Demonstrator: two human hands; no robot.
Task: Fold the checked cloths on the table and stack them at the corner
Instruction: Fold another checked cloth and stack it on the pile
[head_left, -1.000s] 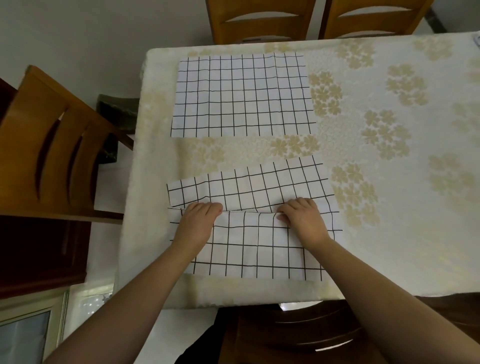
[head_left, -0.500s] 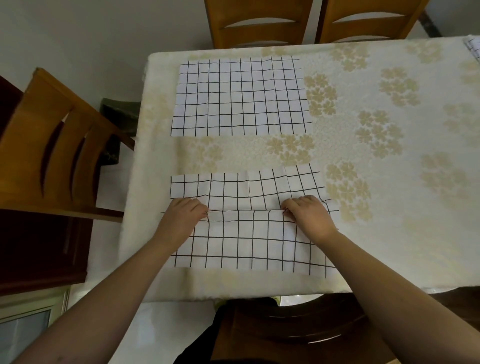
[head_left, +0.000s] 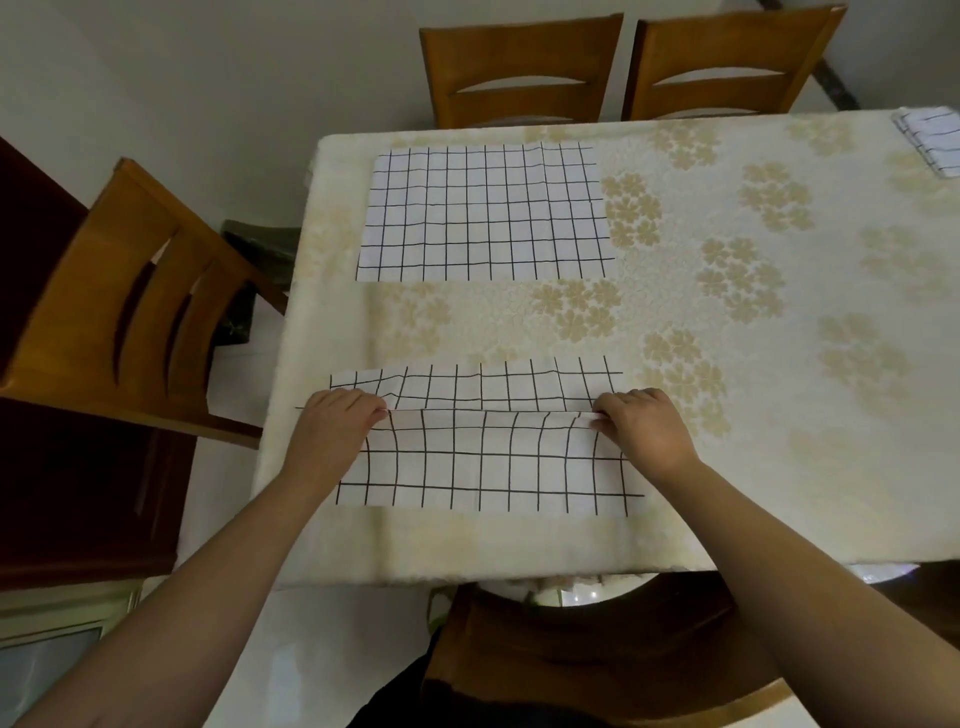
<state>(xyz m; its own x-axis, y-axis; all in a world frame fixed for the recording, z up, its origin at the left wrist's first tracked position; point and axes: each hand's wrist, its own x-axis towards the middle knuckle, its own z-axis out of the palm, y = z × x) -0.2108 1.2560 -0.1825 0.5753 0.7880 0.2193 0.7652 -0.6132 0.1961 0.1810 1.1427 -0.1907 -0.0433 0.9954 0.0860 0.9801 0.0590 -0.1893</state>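
Head view shows your left hand (head_left: 332, 426) and right hand (head_left: 641, 428) pinching the two corners of the near checked cloth (head_left: 483, 457), half-folded at the table (head_left: 727, 493) edge; it looks thin, limp and light, so grip corners.

The folded white black-checked cloth (head_left: 932, 139) at the far corner runs off the right edge, and the curled fingertips of both hands tuck out of sight under the near white checked cloth's (head_left: 488, 457) fold.
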